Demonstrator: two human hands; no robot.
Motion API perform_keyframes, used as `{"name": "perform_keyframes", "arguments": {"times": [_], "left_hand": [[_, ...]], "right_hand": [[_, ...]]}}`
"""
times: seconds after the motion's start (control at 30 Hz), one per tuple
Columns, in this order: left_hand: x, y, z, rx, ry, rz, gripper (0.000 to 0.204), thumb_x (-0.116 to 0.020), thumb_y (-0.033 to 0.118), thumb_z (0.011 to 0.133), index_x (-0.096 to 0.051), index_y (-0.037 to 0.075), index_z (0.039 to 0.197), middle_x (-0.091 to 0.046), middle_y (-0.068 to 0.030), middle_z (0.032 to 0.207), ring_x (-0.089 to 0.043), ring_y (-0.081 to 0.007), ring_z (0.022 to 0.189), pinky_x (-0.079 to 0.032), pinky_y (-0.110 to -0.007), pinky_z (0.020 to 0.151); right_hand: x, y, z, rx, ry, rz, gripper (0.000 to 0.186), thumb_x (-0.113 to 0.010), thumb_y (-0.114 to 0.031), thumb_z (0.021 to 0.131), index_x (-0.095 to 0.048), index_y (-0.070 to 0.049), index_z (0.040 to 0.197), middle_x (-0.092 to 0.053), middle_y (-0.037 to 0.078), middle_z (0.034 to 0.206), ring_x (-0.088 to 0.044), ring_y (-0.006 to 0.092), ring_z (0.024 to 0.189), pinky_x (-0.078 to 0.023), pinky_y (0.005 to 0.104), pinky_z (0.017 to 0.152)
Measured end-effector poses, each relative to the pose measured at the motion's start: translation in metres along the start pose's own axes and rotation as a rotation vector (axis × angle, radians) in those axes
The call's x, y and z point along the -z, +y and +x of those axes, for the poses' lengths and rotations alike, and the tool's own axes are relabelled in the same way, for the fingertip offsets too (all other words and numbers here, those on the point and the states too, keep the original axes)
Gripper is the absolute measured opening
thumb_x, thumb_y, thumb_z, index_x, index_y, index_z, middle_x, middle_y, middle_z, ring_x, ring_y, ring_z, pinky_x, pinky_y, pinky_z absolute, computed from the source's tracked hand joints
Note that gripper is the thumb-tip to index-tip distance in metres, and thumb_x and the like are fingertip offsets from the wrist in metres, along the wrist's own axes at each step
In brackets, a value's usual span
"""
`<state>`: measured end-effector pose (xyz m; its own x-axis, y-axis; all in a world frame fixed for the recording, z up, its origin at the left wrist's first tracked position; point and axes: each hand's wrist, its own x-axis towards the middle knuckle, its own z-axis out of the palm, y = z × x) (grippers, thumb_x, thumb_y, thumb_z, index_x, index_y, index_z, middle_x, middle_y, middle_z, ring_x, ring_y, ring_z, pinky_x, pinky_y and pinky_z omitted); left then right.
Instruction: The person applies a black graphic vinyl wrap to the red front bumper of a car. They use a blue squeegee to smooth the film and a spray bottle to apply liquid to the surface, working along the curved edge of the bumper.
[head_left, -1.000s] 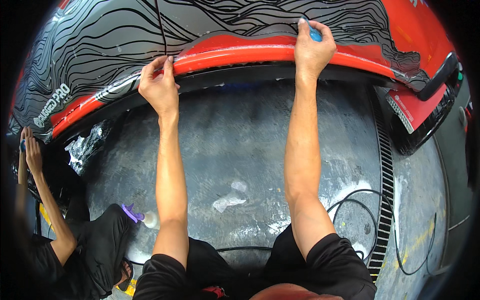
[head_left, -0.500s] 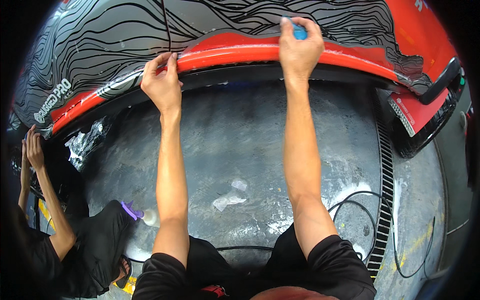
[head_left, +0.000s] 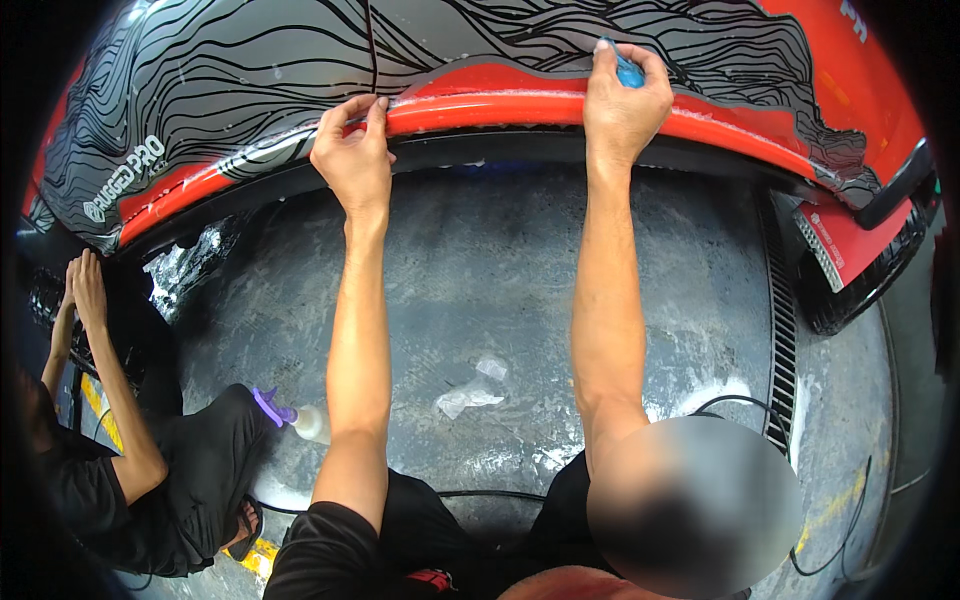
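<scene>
Wet grey concrete flooring [head_left: 560, 290] is spreading out under the person, with crumpled white paper scraps [head_left: 468, 398] lying on it, a black cable [head_left: 745, 405] looping to the right and a slotted drain grate [head_left: 782, 330] curving beside the car's black tyre [head_left: 868, 285].

Above it, the red car body panel [head_left: 520, 108] is carrying a grey vinyl film printed with black wavy contour lines [head_left: 280, 70], its torn-looking lower edge running along the red sill.

The left hand [head_left: 352, 158] is pinching the film's edge between thumb and fingertips at the sill. The right hand [head_left: 624, 95] is closing around a small blue squeegee [head_left: 629, 73], pressing it against the film just above the red strip.

Judging from this, the pinched edge could be stretching or creasing if it is pulled too hard, and the squeegee could be trapping bubbles or scoring the wet, glossy film if it is angled badly.

At the lower left another person in black clothing [head_left: 170, 490] is crouching, both of that person's hands [head_left: 85, 285] reaching up to the car; a clear spray bottle with a purple trigger [head_left: 292, 414] is lying by their knee.
</scene>
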<state>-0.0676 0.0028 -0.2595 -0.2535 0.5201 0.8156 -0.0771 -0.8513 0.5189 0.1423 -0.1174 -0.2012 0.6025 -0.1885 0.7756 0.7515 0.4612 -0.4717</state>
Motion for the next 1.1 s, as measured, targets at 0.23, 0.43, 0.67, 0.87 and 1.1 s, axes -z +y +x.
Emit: {"name": "perform_keyframes", "arguments": {"times": [0.23, 0.43, 0.67, 0.87, 1.1], "left_hand": [[-0.011, -0.004, -0.001, -0.042, 0.022, -0.003, 0.019, -0.085, 0.01, 0.093, -0.077, -0.004, 0.103, -0.076, -0.0071, 0.088, -0.057, -0.0056, 0.05, -0.043, -0.022, 0.04], [-0.007, -0.004, -0.001, 0.004, 0.023, -0.028, 0.013, -0.084, 0.008, 0.093, -0.078, -0.002, 0.097, -0.072, -0.0047, 0.091, -0.059, -0.0074, 0.051, -0.044, -0.024, 0.039], [-0.012, -0.006, -0.003, -0.039, 0.018, -0.041, 0.021, -0.084, 0.012, 0.095, -0.076, -0.005, 0.105, -0.077, -0.0089, 0.089, -0.056, -0.0058, 0.047, -0.041, -0.022, 0.04], [-0.007, -0.007, -0.001, -0.032, 0.006, -0.015, 0.022, -0.084, 0.012, 0.095, -0.077, -0.006, 0.106, -0.077, -0.0088, 0.089, -0.057, -0.0055, 0.048, -0.042, -0.022, 0.04], [-0.006, -0.006, 0.0, -0.036, -0.003, 0.008, 0.022, -0.083, 0.011, 0.096, -0.077, -0.007, 0.106, -0.078, -0.0089, 0.089, -0.058, -0.0054, 0.049, -0.044, -0.022, 0.042]], "right_hand": [[-0.019, -0.021, -0.015, 0.117, -0.094, 0.007, 0.016, -0.081, -0.013, 0.088, -0.072, 0.0, 0.092, -0.067, 0.013, 0.09, -0.068, 0.0303, 0.081, -0.054, 0.0422, 0.074], [0.025, 0.02, 0.014, 0.043, 0.018, -0.028, 0.02, -0.084, -0.016, 0.091, -0.072, 0.0, 0.094, -0.072, 0.009, 0.089, -0.069, 0.019, 0.078, -0.055, 0.0363, 0.072], [0.048, 0.044, 0.04, 0.067, 0.085, -0.112, 0.021, -0.083, -0.017, 0.091, -0.072, 0.001, 0.094, -0.072, 0.011, 0.09, -0.069, 0.023, 0.081, -0.055, 0.038, 0.075], [0.041, 0.038, 0.032, 0.147, 0.074, -0.071, 0.02, -0.081, -0.015, 0.091, -0.073, 0.003, 0.095, -0.069, 0.013, 0.095, -0.069, 0.0281, 0.085, -0.054, 0.0401, 0.076], [0.041, 0.04, 0.033, 0.16, 0.099, -0.088, 0.017, -0.081, -0.014, 0.09, -0.073, 0.001, 0.093, -0.069, 0.013, 0.094, -0.069, 0.0309, 0.084, -0.054, 0.0427, 0.076]]}}
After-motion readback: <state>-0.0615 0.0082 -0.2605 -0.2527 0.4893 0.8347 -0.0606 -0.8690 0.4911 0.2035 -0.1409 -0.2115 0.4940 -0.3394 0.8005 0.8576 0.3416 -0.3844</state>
